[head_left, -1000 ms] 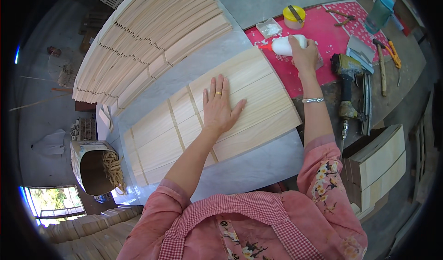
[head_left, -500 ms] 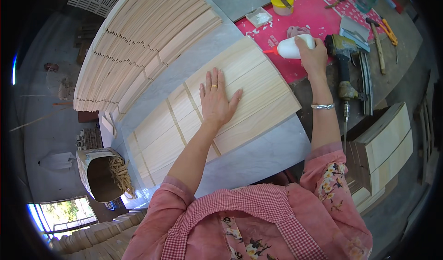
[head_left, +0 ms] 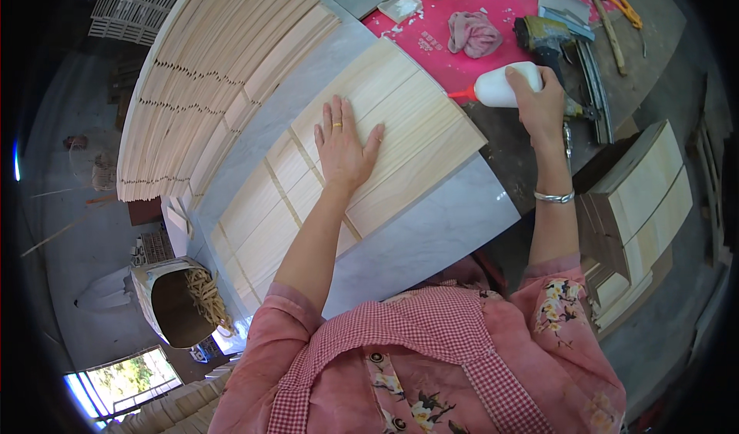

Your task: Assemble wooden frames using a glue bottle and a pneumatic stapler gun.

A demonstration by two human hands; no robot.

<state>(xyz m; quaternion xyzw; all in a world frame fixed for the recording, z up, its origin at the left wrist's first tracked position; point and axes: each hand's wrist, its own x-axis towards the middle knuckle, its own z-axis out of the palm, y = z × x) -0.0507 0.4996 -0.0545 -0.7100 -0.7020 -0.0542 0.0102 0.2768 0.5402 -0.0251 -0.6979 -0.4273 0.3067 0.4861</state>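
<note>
My left hand [head_left: 345,150] lies flat with fingers spread on a panel of pale wooden boards [head_left: 400,153], which has narrow strips across it. In my right hand [head_left: 541,110] is a white squeeze bottle [head_left: 496,87] with a red nozzle, tipped on its side. The nozzle points left at the panel's right end; whether it touches the wood I cannot tell. Beneath the panel is a grey marbled board [head_left: 454,211]. A crumpled pink cloth [head_left: 474,35] lies just beyond the bottle.
A tall stack of thin wooden slats [head_left: 223,72] stands at the far left. On the right are a nail gun [head_left: 543,37], a hammer [head_left: 608,33] and pliers with orange handles [head_left: 625,6]. Stacked wooden pieces [head_left: 639,203] stand lower right, and a container [head_left: 173,303] of wood strips lower left.
My right hand has brought the bottle nearer, toward the panel's right end, uncovering the pink cloth. The left hand stays flat on the panel. The whole view has shifted somewhat.
</note>
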